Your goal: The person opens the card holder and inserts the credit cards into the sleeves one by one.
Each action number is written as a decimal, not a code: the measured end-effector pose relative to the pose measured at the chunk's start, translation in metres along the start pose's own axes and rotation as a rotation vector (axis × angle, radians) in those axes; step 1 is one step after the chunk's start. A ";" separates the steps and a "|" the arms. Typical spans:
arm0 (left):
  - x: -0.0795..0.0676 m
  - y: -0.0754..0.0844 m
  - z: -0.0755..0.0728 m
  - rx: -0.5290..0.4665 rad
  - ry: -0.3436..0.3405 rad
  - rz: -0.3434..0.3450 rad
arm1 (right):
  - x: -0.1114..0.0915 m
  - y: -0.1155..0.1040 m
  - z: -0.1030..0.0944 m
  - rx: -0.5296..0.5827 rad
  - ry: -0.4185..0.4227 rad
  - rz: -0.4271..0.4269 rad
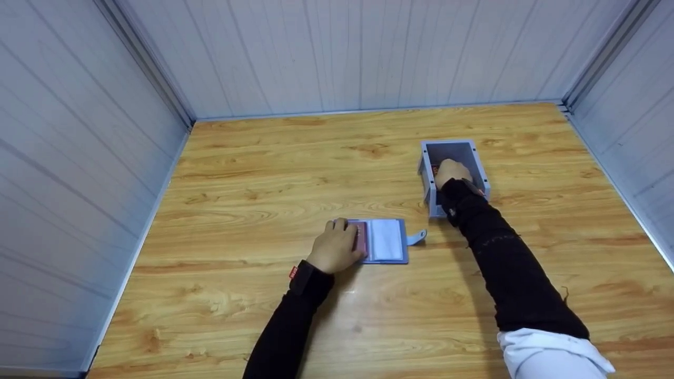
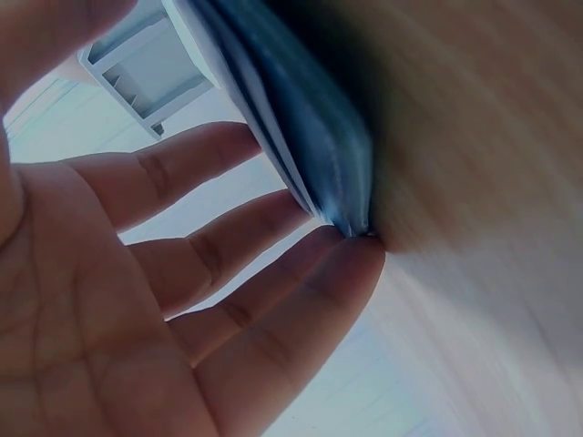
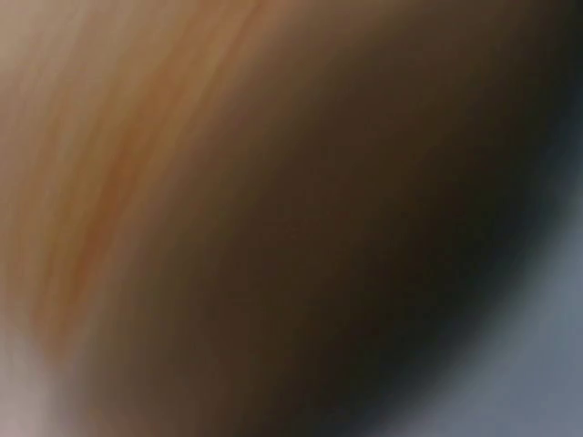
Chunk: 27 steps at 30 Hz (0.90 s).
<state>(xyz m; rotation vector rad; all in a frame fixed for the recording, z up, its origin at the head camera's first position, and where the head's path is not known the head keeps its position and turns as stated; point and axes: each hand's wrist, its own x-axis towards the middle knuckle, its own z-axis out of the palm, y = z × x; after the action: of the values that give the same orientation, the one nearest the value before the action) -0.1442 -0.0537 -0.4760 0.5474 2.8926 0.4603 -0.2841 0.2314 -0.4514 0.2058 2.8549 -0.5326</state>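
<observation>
A small blue passport holder (image 1: 405, 242) lies open on the table, its snap strap (image 1: 417, 237) pointing right. Its left side carries a dark red booklet (image 1: 362, 239), its right side a pale insert (image 1: 386, 239). My left hand (image 1: 335, 247) holds the left side, thumb near the bottom edge; in the left wrist view the fingertips (image 2: 355, 259) touch the holder's edge. My right hand (image 1: 453, 172) reaches down into a grey plastic bin (image 1: 427, 197). Its fingers are hidden there, beside something dark with orange marks (image 1: 435, 170). Blur hides the right hand's work in the right wrist view.
The wood-grain table (image 1: 253, 184) runs back to a white panel wall (image 1: 337, 58). Similar panels stand at the left (image 1: 63, 173) and right (image 1: 637, 126). The bin's raised walls surround the right hand.
</observation>
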 end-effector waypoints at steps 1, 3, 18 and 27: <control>0.000 0.000 0.000 -0.003 0.008 0.000 | 0.000 0.000 0.000 0.006 -0.001 0.001; 0.000 0.000 0.001 -0.008 0.023 0.000 | 0.000 0.001 -0.001 0.019 -0.002 -0.003; 0.001 -0.001 0.001 -0.015 0.022 -0.004 | 0.002 0.014 -0.003 0.123 0.036 0.027; 0.001 0.000 0.002 -0.011 0.024 0.005 | 0.003 0.012 -0.008 0.090 0.078 0.027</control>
<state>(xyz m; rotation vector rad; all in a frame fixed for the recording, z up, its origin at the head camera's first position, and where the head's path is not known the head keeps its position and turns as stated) -0.1445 -0.0530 -0.4775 0.5519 2.9100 0.4869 -0.2862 0.2455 -0.4493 0.2861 2.9007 -0.6626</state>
